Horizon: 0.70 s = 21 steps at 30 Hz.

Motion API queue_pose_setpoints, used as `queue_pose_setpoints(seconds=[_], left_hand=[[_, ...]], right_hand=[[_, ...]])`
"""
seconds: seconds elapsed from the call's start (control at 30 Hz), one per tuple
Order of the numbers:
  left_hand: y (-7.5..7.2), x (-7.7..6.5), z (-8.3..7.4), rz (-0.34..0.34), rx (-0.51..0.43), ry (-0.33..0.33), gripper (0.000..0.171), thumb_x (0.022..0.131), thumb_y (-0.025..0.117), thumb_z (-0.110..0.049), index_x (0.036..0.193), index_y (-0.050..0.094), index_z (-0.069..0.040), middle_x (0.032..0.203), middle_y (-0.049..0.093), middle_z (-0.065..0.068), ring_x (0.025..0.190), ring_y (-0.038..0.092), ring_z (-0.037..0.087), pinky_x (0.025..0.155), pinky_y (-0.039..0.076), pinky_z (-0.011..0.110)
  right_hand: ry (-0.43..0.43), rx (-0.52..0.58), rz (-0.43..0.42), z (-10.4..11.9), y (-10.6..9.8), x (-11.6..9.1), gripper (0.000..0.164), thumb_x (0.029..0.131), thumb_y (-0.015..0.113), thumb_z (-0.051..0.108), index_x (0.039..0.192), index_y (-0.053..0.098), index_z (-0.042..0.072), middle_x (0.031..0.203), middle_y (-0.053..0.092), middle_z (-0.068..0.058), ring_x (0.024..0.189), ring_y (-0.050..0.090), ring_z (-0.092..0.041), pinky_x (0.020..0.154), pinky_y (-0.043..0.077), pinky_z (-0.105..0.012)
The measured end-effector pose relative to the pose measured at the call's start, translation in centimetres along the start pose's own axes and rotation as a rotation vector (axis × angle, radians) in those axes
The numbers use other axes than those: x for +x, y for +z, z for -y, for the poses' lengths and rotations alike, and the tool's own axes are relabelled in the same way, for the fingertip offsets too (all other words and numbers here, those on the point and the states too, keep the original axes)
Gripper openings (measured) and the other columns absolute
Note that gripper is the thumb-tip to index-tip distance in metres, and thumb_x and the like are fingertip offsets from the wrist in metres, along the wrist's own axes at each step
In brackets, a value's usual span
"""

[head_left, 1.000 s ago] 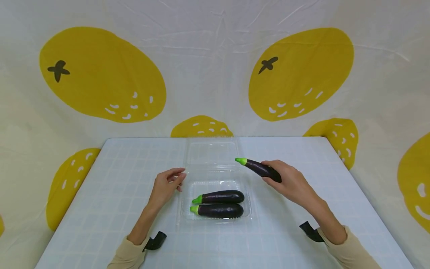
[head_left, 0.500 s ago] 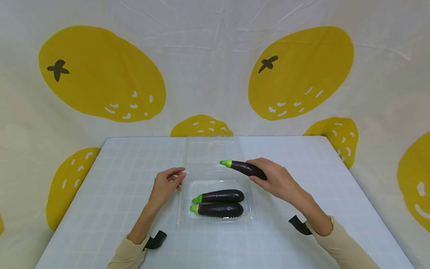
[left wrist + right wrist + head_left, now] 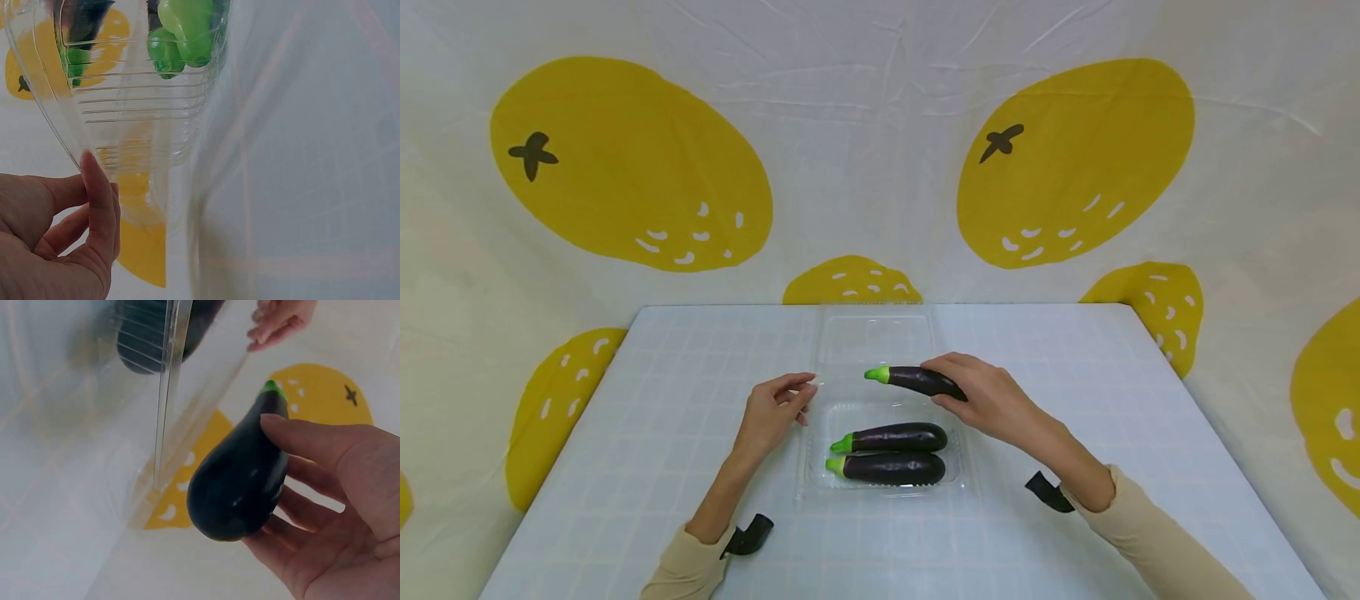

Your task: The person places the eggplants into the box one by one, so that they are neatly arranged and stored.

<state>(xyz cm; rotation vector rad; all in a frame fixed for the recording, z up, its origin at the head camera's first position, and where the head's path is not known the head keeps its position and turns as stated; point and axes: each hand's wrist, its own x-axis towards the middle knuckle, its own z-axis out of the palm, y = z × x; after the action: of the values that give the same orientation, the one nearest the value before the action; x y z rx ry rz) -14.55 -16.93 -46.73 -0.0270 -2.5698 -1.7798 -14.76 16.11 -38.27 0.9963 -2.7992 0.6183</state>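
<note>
My right hand (image 3: 992,402) grips an eggplant (image 3: 917,380) by its thick end, holding it above the back of the clear plastic clamshell container (image 3: 955,467). Its green tip points left. The right wrist view shows the thumb on one side of this dark eggplant (image 3: 234,478) and fingers on the other. Two more eggplants, a rear one (image 3: 898,437) and a front one (image 3: 891,468), lie side by side in the container's base. At the container's left edge, my left hand (image 3: 775,408) has its curled thumb and fingertips at the rim (image 3: 78,159).
The container's raised lid (image 3: 876,337) stands open toward the table's far edge. A pale checked cloth covers the table (image 3: 625,467). Behind it hangs a white curtain (image 3: 865,167) printed with yellow fruit. Black straps hang at both sleeves.
My right hand has carried its eggplant leftward, from right of the container to over its back part, and the eggplant lies more level. My left hand has stayed at the rim.
</note>
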Motion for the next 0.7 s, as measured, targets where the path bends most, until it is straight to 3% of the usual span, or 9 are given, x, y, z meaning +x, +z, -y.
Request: queue_pose_setpoints(seconds=[0.7], left_hand=[[0.1, 0.0, -0.2, -0.005, 0.015, -0.024, 0.032, 0.099, 0.071, -0.016, 0.128, 0.070, -0.001, 0.103, 0.070, 0.013, 0.061, 0.066, 0.027, 0.063, 0.053, 0.024]], right_hand=[[-0.144, -0.041, 0.107, 1.1, 2.5, 1.8, 0.042, 0.091, 0.080, 0.012, 0.130, 0.067, 0.006, 0.125, 0.068, -0.010, 0.112, 0.067, -0.027, 0.085, 0.059, -0.041]])
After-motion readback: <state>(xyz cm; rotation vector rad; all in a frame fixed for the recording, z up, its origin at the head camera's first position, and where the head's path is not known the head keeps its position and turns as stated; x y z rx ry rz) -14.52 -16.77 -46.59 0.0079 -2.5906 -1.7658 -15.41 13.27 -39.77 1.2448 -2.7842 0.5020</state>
